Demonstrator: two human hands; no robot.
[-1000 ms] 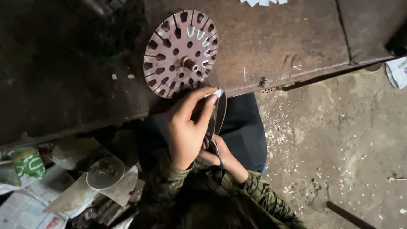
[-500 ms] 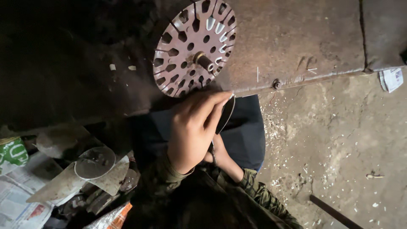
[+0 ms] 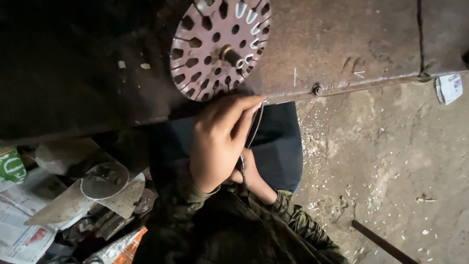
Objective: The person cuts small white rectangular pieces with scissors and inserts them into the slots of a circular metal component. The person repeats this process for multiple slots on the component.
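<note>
a: count on the bench?
b: one slotted metal disc (image 3: 220, 46), reddish-brown, round, lying flat on the rusty steel bench (image 3: 342, 44). one brass-coloured shaft (image 3: 229, 55) standing up from its centre. a ring of slots near the rim, a few at upper right lined with white paper inserts (image 3: 249, 17); exact number too small to count.

a: hardware on the bench edge?
b: one bolt head (image 3: 317, 89), just right of the disc, near the bench's front lip.

a: hands?
b: two, same person, camouflage-pattern sleeves (image 3: 298, 220). left hand (image 3: 217, 142) raised to the bench edge, just below the disc, not touching it as far as visible. fingers curled together, not spread, tips closed on a thin strip (image 3: 254, 126) that runs down along the fingers. material of strip: cannot tell.

a: right hand?
b: right hand (image 3: 249, 173) lower, mostly hidden behind the left wrist. seen only in part, close against the lower end of the strip. how far closed: cannot tell.

a: below the hands?
b: one dark cloth (image 3: 278, 146) across the lap, directly beneath both hands.

a: surroundings, counted?
b: one clear round plastic lid (image 3: 104, 180) at lower left on scrap sheets. one newspaper (image 3: 19, 230) at far left. one green packet (image 3: 10, 166) at left edge. one orange wrapper (image 3: 124, 244) at bottom. one folded paper (image 3: 449, 88) at right on the dusty floor (image 3: 391, 156), white shavings scattered there. one dark bar (image 3: 381, 242) lying at lower right.
</note>
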